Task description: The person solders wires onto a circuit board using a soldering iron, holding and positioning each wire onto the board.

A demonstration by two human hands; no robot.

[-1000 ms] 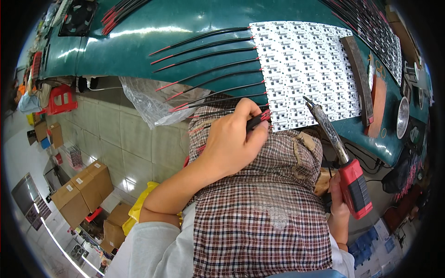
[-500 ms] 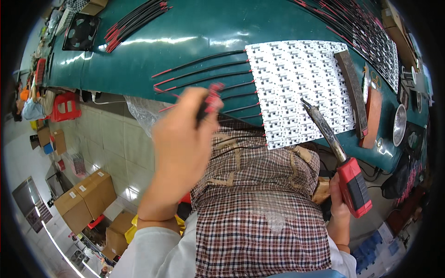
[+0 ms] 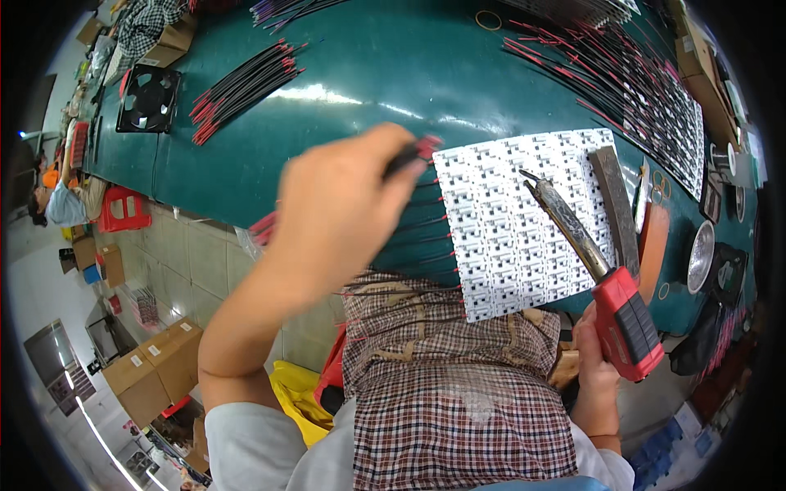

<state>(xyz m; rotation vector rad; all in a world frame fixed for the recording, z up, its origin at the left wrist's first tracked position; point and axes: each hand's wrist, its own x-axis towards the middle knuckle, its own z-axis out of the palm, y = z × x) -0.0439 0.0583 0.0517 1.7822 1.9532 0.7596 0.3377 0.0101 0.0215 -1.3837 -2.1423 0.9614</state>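
Note:
My left hand [image 3: 348, 204], somewhat blurred, is closed around a bundle of black wires [image 3: 401, 160] with red ends. It hovers by the upper left corner of a white circuit board panel [image 3: 499, 237]. Several black wires with red ends stick out along the panel's left edge, partly hidden by my hand. In my right hand [image 3: 596, 360] is a soldering iron [image 3: 626, 323] with a red and black handle. Its metal tip points up and left over the panel, and I cannot tell whether it touches. A dark flat bar [image 3: 612, 204] lies on the panel's right side.
A pile of wires [image 3: 246, 86] and a black fan [image 3: 149, 98] are at the table's far left. More wires [image 3: 573, 69] lie across another panel at the far right. An orange block [image 3: 652, 245] and a metal bowl [image 3: 701, 256] sit to the right. Cardboard boxes [image 3: 155, 360] stand on the floor.
My left hand has moved up and right with the wires, to the panel's upper left corner. The table and panel appear lower in the picture. My right hand still holds the soldering iron.

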